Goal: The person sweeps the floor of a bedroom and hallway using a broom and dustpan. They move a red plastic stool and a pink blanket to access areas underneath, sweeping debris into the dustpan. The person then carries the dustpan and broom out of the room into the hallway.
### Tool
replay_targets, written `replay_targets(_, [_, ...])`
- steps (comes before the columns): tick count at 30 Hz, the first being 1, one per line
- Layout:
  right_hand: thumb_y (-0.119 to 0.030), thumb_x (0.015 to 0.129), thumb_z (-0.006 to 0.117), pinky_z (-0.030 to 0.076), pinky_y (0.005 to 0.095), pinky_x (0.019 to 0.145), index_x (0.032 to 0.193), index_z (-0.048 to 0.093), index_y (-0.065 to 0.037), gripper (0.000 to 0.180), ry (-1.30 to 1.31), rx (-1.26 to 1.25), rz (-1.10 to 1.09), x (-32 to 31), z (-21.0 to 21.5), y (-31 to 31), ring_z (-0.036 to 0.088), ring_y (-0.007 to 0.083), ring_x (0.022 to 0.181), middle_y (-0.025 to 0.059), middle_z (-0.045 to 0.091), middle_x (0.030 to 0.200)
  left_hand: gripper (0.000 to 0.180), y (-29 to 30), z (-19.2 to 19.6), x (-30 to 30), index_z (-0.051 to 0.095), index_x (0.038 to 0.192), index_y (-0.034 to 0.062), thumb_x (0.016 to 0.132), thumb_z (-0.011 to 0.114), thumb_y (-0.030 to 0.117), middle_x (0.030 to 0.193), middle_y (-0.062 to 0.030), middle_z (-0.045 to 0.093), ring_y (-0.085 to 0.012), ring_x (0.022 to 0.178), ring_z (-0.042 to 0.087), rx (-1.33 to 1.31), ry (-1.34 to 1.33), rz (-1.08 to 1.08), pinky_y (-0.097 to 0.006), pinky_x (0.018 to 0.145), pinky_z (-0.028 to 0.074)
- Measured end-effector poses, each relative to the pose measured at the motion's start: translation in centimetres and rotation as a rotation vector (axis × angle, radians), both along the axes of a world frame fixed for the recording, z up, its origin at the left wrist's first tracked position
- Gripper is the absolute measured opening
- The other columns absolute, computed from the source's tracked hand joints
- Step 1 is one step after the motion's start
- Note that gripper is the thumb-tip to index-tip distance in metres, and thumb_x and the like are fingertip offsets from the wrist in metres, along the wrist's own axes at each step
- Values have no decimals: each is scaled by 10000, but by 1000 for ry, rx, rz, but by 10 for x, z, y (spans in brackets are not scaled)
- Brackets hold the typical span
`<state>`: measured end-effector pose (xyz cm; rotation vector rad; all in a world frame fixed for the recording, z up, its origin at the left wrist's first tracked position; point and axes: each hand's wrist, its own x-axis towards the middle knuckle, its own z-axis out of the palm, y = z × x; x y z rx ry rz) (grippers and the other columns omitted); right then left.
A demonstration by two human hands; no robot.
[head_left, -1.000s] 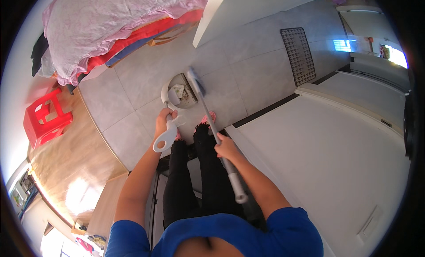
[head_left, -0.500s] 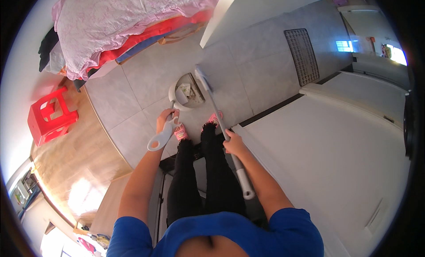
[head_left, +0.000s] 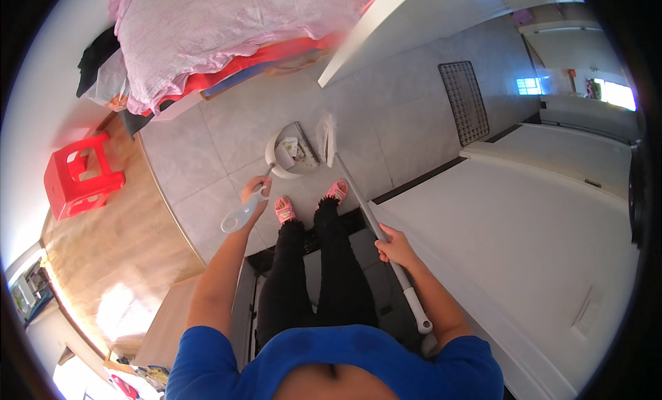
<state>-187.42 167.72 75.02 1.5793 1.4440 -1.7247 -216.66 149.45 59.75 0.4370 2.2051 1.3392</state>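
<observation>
My left hand (head_left: 256, 188) is closed around the grey pole of a white dustpan (head_left: 274, 157), just beyond the pole's pale looped grip. The dustpan rests on the grey tiles ahead of my feet, its mouth facing right, with pale scraps (head_left: 290, 146) and dark debris inside. My right hand (head_left: 393, 246) grips the grey handle of a broom (head_left: 358, 194); the white handle end reaches back beside my right forearm. The broom's pale bristle head (head_left: 327, 139) stands on the floor just right of the dustpan's mouth, and its bristles look blurred.
A red plastic stool (head_left: 77, 177) stands on wood flooring at the left. Ahead is a bed with a pink cover (head_left: 227, 34), and a white door panel (head_left: 386, 34) juts out beside it. A dark patterned mat (head_left: 463, 102) lies at the right, beyond a long white surface (head_left: 496, 241).
The broom head has moved right and slightly nearer me, and my right hand has shifted right and down. The broom now slants more. The dustpan has stayed almost in place.
</observation>
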Motion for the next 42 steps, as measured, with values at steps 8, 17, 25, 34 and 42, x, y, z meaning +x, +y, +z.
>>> replay_targets(8, [-40,781,548,395,235,387,1309,258,-34,603,-15,-100,97,-6,21,-10,475,104,422,50,500,571,204,-63,-2,-35,579,803,32,771,611,231,658,-87,566,-164,608,547,-31,-106,2,-277,580,440])
replay_targets(17, [-74,777,555,416,238,427,1282,343,-78,548,-107,41,285,-9,92,-57,483,83,451,50,534,601,262,-102,-55,3,555,932,42,707,605,169,774,-131,598,-225,710,597,-300,-273,296,-318,658,465])
replay_targets(25, [-9,771,542,473,247,499,1255,388,-81,513,-126,86,313,8,168,-87,553,99,523,79,576,660,244,-9,-55,17,528,936,25,704,588,74,869,-150,574,-279,666,571,-96,-100,185,-370,623,450])
replay_targets(34, [-81,732,614,476,303,558,1213,430,-65,515,-7,349,634,25,192,-83,603,252,597,199,592,771,205,32,-85,-11,503,876,19,689,582,50,816,-149,585,-289,632,573,-206,28,100,-372,619,451])
replay_targets(42, [-80,754,583,467,282,518,1209,392,-21,497,-277,104,320,36,181,-65,588,182,553,146,603,728,114,43,-100,-20,440,850,12,783,520,56,705,-107,560,-160,590,578,106,-570,253,-264,526,477])
